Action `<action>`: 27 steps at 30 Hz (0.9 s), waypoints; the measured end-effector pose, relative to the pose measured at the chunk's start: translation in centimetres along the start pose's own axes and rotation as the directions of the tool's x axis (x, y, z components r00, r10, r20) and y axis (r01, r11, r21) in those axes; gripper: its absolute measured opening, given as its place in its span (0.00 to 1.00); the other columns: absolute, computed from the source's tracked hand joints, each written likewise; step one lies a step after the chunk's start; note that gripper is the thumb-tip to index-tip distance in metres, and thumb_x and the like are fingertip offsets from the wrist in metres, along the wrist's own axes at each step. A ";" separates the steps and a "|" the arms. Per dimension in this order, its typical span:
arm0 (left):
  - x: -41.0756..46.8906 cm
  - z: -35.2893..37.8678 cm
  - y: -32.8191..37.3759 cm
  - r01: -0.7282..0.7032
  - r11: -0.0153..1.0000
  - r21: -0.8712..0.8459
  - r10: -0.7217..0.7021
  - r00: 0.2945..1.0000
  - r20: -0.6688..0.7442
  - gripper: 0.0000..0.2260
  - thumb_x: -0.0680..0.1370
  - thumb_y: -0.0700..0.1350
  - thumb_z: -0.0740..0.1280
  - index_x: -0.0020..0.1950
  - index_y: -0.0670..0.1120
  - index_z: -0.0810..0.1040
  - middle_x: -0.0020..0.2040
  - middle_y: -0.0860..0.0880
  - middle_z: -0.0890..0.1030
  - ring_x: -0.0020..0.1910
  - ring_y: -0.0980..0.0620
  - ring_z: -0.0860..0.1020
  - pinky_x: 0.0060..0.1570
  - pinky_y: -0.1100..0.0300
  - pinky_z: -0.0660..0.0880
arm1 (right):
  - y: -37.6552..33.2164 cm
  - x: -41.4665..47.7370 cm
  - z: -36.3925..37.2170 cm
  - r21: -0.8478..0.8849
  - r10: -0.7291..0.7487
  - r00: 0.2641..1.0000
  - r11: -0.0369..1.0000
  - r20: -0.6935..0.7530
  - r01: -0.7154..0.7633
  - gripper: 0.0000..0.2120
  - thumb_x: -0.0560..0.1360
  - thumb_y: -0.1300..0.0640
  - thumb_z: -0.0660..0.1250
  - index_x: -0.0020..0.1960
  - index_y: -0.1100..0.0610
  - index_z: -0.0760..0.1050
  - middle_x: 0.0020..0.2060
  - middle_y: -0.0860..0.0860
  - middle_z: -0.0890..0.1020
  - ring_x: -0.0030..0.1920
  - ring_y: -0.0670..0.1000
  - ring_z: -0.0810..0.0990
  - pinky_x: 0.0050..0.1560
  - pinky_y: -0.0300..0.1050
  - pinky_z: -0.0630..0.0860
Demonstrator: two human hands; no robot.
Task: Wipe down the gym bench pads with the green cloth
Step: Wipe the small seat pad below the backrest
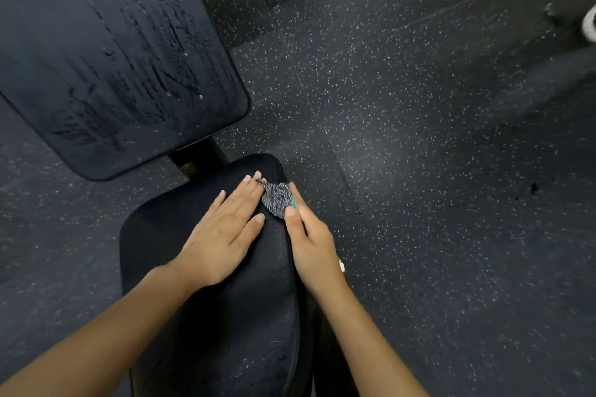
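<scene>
Black padding fills the middle of the scene: a seat pad (225, 332) runs up from the bottom edge, and beyond it, up and to the left, a larger back pad (106, 51) is streaked all over with wet smears and droplets. A dark frame post (200, 156) shows in the gap between the two pads.

The left hand (222, 235) lies flat on the upper part of the seat pad, palm down, its fingers (248, 193) straight and close together, the thumb set a little apart. Their tips reach the near edge of the green cloth (276, 198), which is bunched small at the pad's upper right edge. It reads mostly as grey ribbing, with a strip of green along its right side.

The right hand (311, 245) sits at the pad's right edge and pinches the cloth. The thumb is laid on top of it, while the other fingers curl round the green side and are mostly hidden.

All around is dark rubber floor (419, 138) flecked with pale specks. Something white (591, 26) pokes in at the far right edge, too cropped to make out.
</scene>
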State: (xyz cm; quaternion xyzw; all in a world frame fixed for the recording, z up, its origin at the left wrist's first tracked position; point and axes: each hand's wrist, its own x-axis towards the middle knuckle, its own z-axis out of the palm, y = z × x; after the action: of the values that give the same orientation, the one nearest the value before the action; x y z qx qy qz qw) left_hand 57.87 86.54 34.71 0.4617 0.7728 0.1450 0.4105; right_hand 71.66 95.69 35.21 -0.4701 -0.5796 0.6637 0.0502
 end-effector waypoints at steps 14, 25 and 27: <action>0.3 0.1 -0.3 -0.010 0.999 0.044 0.010 1.000 0.003 0.30 0.75 0.66 0.39 0.77 0.60 0.43 0.79 0.65 0.44 0.75 0.72 0.39 0.72 0.70 0.34 | 0.2 -12.5 -1.7 0.068 -0.078 0.992 0.995 0.094 0.072 0.25 0.77 0.35 0.55 0.71 0.42 0.66 0.71 0.28 0.64 0.72 0.32 0.59 0.66 0.22 0.54; -0.1 0.1 0.0 0.004 0.999 0.050 -0.004 1.000 -0.015 0.34 0.75 0.66 0.39 0.80 0.57 0.47 0.78 0.67 0.44 0.75 0.73 0.40 0.71 0.73 0.34 | 0.6 -4.3 -1.2 0.021 -0.050 0.996 0.999 0.076 0.049 0.18 0.84 0.54 0.57 0.72 0.42 0.64 0.73 0.42 0.67 0.73 0.36 0.63 0.76 0.41 0.58; -0.2 0.1 0.2 0.011 1.000 0.026 -0.010 1.000 -0.020 0.35 0.74 0.66 0.40 0.80 0.57 0.48 0.78 0.67 0.45 0.74 0.73 0.40 0.70 0.74 0.34 | 0.4 -2.2 -0.8 -0.007 -0.008 0.998 1.000 0.059 0.009 0.19 0.84 0.55 0.56 0.75 0.50 0.65 0.73 0.44 0.69 0.72 0.38 0.65 0.75 0.43 0.59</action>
State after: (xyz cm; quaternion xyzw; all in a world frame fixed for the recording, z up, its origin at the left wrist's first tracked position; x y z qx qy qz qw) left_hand 58.12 86.41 34.88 0.4614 0.7812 0.1374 0.3975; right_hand 73.66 94.80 36.21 -0.4479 -0.5854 0.6749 0.0341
